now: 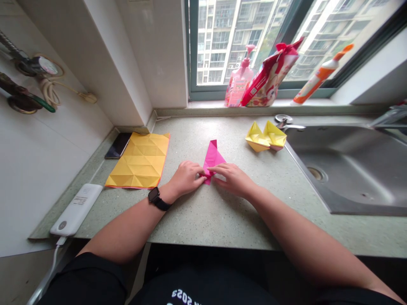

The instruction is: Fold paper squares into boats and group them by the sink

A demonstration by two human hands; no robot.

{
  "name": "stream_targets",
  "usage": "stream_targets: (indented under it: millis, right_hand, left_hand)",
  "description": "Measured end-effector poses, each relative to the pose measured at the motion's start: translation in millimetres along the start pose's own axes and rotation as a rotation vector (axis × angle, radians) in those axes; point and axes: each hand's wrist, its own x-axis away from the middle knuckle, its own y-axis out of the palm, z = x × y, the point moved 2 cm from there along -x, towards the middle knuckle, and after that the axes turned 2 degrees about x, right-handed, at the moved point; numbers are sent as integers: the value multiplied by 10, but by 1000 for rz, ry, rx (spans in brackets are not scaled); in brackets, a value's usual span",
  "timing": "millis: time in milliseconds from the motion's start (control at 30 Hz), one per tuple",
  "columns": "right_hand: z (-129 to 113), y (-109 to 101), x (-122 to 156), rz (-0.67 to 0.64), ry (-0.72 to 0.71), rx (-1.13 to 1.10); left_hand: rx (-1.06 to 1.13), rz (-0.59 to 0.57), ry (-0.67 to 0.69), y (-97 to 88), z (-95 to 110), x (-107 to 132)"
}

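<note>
A narrow piece of folded pink origami paper (212,159) lies on the speckled stone countertop (197,222), its tip pointing away from me. My left hand (186,178), with a black smartwatch (156,198) on the wrist, holds the paper's left side at its lower end. My right hand (233,180) comes in from the other side, its fingers on the paper's right side. The two hands nearly meet and hide the paper's lower middle. A creased yellow-orange paper sheet (140,161) lies flat to the left, and a pair of yellow folded paper boats (265,136) sits to the right.
A stainless steel sink (346,169) with a faucet is set into the counter on the right. A smartphone (118,145) and a white power bank (76,209) with a cable lie at the left. Pink soap, a red-and-white bag and an orange-capped tube stand on the windowsill.
</note>
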Motion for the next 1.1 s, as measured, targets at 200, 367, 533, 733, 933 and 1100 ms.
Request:
stream_targets:
  millis: [200,367,533,733,933,1100]
  right_hand:
    - [1,-23,-5,-12,11,-32]
    - [-9,-60,-21,-19,-58,-53]
    - [-8,-48,-17,-21,-89,-54]
    - [-12,-25,1,-18,-51,22]
    - [-16,-34,3,-2,-43,46]
    - [-27,-37,4,-11,-36,46]
  left_hand:
    - [0,52,-41,30,-52,-8]
    - [10,55,-51,48,-75,-17]
    - [4,48,-45,62,-99,-24]
    - [-5,24,65,8,-79,-8]
    - [-66,-88,136,-19,-39,0]
    - [-130,-117,103,-41,37,41]
